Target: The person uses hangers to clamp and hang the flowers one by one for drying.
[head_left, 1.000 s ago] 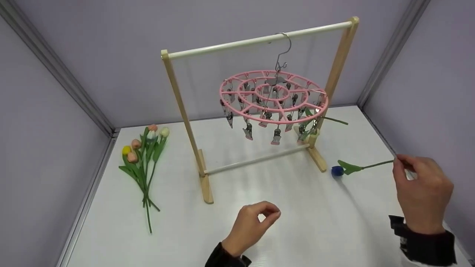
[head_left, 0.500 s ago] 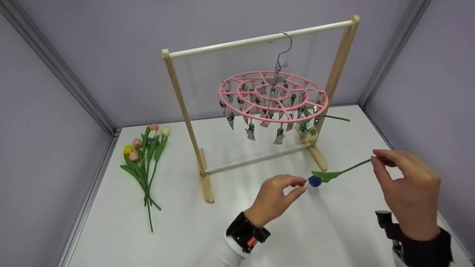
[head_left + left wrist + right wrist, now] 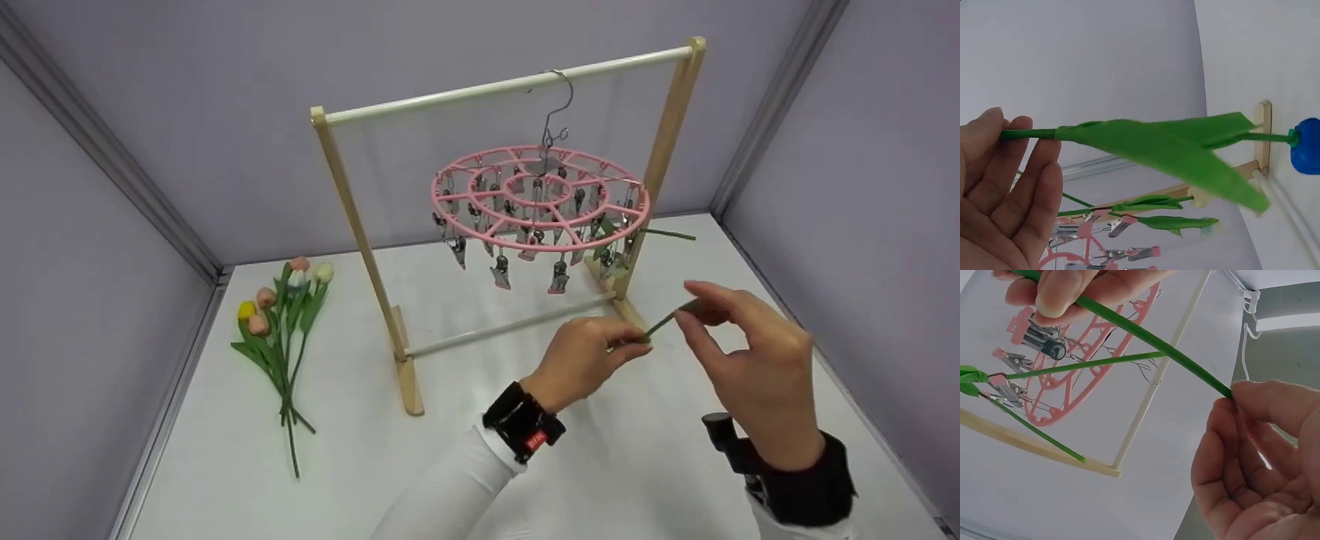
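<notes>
- A bunch of artificial tulips with pink, yellow and white heads (image 3: 283, 315) lies flat on the white tabletop (image 3: 225, 480), well to the left of the wooden drying rack (image 3: 358, 232).
- A round pink plastic clip hanger (image 3: 538, 196) hangs by its metal hook from the rack's top bar; two green stems are already clipped on its right side.
- The left hand (image 3: 581, 358), in front of the rack's lower bar, pinches the artificial blue-headed flower with a thin green stem and a long green leaf (image 3: 1185, 143) partway along the stem; its fingers (image 3: 1013, 169) close around the stem just behind the leaf.
- The stem (image 3: 664, 322) spans the short gap between both hands, in the air in front of the rack's right foot.
- The right hand (image 3: 750, 360) pinches the stem's bare end between thumb and fingertips (image 3: 1252, 396).
- The flower looks very light, the stem thin, smooth and springy, the leaf soft. The bare stem is likely the best place to hold it; a firm pinch should stop it swivelling.
</notes>
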